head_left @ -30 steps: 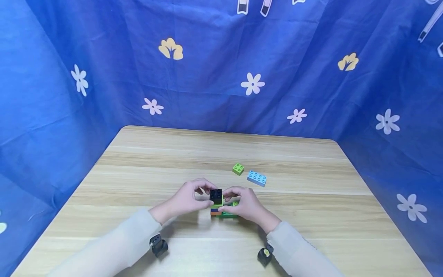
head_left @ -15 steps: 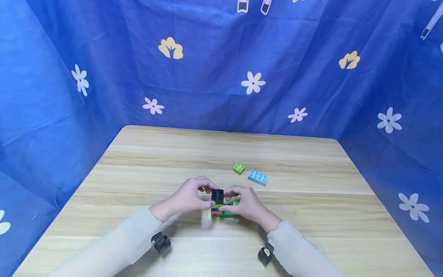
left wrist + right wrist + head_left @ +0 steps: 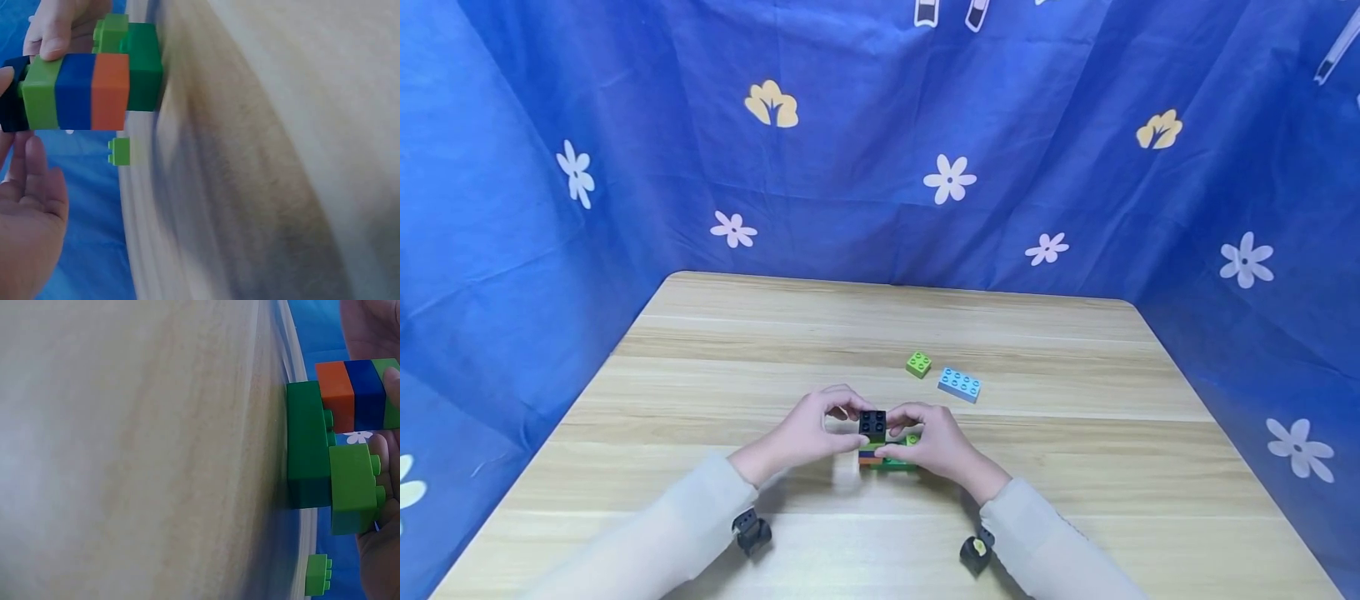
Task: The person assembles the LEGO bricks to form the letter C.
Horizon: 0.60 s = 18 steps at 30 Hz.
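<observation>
A black brick (image 3: 872, 426) tops a stack of toy building bricks. My left hand (image 3: 814, 425) pinches it between thumb and fingers. In the left wrist view it sits slightly tilted, with studs showing between it and the light green brick (image 3: 42, 94) below. Under that come a blue brick (image 3: 74, 94) and an orange brick (image 3: 110, 92), on one end of a dark green brick (image 3: 307, 444) lying on the table. Another light green brick (image 3: 351, 481) stands on its other end. My right hand (image 3: 942, 446) grips the stack's light green brick, thumb on its near side.
Behind the hands, a loose light green brick (image 3: 918, 364) and a longer light blue brick (image 3: 959, 384) lie on the wooden table (image 3: 700, 333). A blue patterned curtain (image 3: 850, 167) stands around the table's back and sides.
Over the last second the black brick's top has turned more level under the left hand's pinch. The right hand keeps its hold; the whole view has shifted very slightly.
</observation>
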Motion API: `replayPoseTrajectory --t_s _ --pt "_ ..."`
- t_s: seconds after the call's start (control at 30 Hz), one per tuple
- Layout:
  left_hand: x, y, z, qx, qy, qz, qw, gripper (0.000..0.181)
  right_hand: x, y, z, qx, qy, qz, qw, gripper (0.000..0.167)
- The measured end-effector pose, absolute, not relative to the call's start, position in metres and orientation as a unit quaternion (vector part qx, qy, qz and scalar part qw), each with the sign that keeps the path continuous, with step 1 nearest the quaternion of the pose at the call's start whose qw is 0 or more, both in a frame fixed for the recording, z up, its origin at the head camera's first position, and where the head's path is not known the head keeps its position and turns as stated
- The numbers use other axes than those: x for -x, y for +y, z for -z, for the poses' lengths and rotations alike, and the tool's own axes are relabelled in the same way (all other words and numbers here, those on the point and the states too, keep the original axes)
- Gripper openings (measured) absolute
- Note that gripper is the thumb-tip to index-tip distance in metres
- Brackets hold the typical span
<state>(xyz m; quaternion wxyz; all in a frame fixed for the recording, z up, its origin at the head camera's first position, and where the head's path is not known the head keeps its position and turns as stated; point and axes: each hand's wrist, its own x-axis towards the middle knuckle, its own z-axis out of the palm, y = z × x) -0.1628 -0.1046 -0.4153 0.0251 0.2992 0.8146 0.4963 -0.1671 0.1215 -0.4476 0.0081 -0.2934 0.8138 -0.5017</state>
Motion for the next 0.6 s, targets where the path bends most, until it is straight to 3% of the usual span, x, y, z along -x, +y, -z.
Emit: replayPoseTrajectory --t_s 0.27,0.6 --pt "0.1609 -0.1054 0.4154 -0.324 0.827 -0.459 -0.015 0.038 0.1675 0.1198 0.4497 0.309 0.811 0.496 -0.007 0.034" --pt "0.1567 -0.1021 0.4123 -0.301 0.831 -0.467 0.006 0.04 0.1654 0.1208 0.448 0.304 0.814 0.496 -0.002 0.033"
